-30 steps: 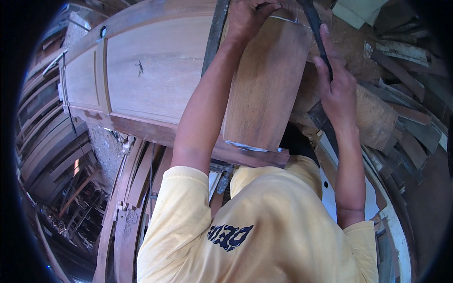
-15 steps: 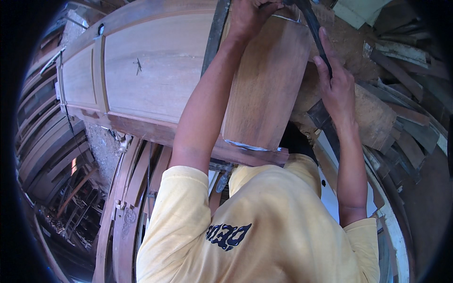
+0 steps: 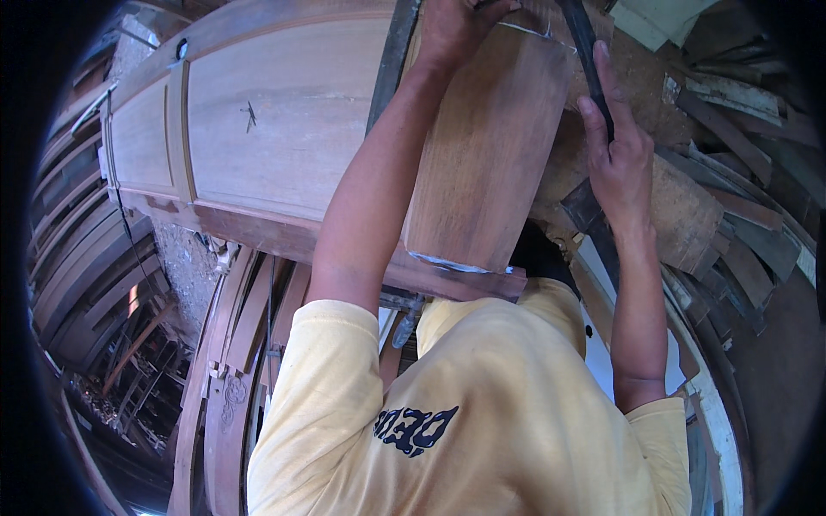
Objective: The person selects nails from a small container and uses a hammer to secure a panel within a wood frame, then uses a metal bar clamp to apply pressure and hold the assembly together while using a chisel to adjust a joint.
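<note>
My right hand is wrapped round the dark handle of a hammer, with the index finger stretched along it. The hammer's head lies beyond the top edge. At the upper edge, my left hand is bent closed with the thumb pointing right; its fingertips are partly cut off, and what they grip cannot be made out. Below and between the hands is a smooth brown door panel with whitish strips along its near and far ends. It sits in a wooden frame, whose near rail runs close to my waist.
The long panelled wooden door stretches left, with a small dark cross-shaped piece on it. A dark bar crosses it. Stacked boards stand lower left. Wood offcuts pile up at the right.
My right hand has moved slightly up and right, swinging the hammer away from my left hand. My left hand stays nearly in place.
</note>
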Demonstrator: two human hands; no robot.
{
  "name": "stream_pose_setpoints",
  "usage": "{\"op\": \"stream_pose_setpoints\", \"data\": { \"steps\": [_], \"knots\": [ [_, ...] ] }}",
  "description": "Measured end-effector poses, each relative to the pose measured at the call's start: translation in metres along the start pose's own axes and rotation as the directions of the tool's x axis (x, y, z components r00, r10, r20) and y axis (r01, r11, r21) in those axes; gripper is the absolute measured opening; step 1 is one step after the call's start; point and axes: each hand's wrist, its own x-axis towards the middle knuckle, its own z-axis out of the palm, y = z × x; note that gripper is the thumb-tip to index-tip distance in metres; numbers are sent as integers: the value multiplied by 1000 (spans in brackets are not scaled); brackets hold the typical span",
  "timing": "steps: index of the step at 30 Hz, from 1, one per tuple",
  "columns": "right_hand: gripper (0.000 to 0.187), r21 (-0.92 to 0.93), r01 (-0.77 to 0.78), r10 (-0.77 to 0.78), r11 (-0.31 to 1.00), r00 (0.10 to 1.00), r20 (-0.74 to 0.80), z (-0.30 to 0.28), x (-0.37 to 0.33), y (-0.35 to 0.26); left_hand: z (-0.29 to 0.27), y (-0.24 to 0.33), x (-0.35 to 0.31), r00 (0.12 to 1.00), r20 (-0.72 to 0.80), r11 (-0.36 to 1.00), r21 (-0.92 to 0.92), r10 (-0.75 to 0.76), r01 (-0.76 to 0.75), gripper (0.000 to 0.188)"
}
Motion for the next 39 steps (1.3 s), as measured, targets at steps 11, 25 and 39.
{"op": "stream_pose_setpoints", "data": {
  "steps": [11,25,39],
  "knots": [
    [56,-65,79,-85,995,993,-84,8,-4,16,1,-2,2,998,-28,997,-48,60,-61,15],
    [57,-78,79,-85,994,993,-87,9,-5,13,1,0,-1,1000,4,999,-48,-5,5,13],
    [57,-193,71,-80,979,996,-37,15,-4,16,0,0,2,996,17,996,10,92,-93,12]
  ]
}}
